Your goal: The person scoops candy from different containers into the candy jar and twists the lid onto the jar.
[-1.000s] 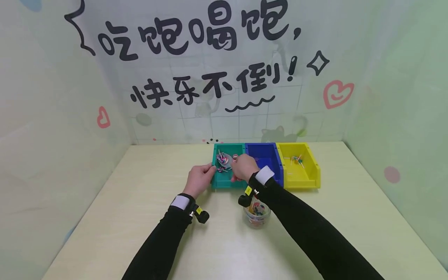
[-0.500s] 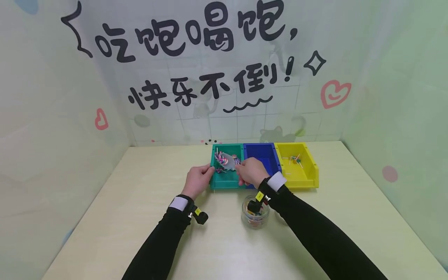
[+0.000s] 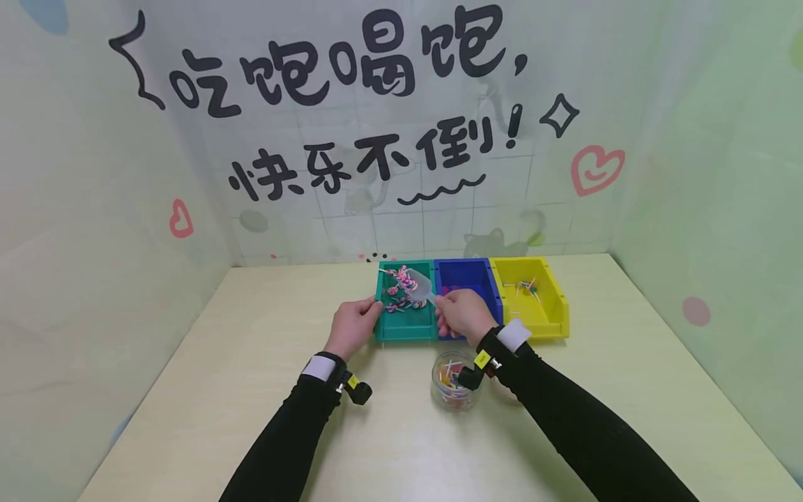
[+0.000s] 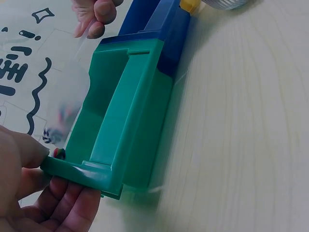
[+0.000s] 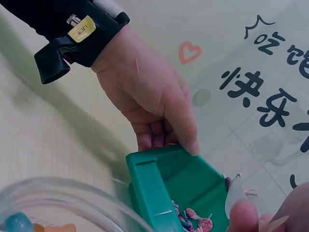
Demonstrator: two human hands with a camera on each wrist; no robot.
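Observation:
My left hand [image 3: 353, 325] pinches the left wall of the green bin [image 3: 406, 332], thumb inside the rim and fingers beneath it in the left wrist view. A translucent scoop [image 3: 423, 286] is held by its handle in my right hand [image 3: 465, 314]. Swirled pink, white and dark lollipops [image 3: 404, 277] lie in the scoop, over the green bin. More striped lollipops [image 5: 192, 224] are on the bin's floor below. In the right wrist view, my right fingers [image 5: 244, 216] cover part of the scoop.
To the right stand a blue bin [image 3: 467, 272], with some dark pink pieces mostly behind my hand, and a yellow bin [image 3: 555, 307] with several lollipops [image 3: 530, 287]. A glass jar [image 3: 453, 401] of mixed candies sits in front, partly under my right wrist camera.
My right hand has drawn the scoop right and slightly toward me, and lollipops now show heaped in it. The left hand stays on the bin's wall. The jar is less covered.

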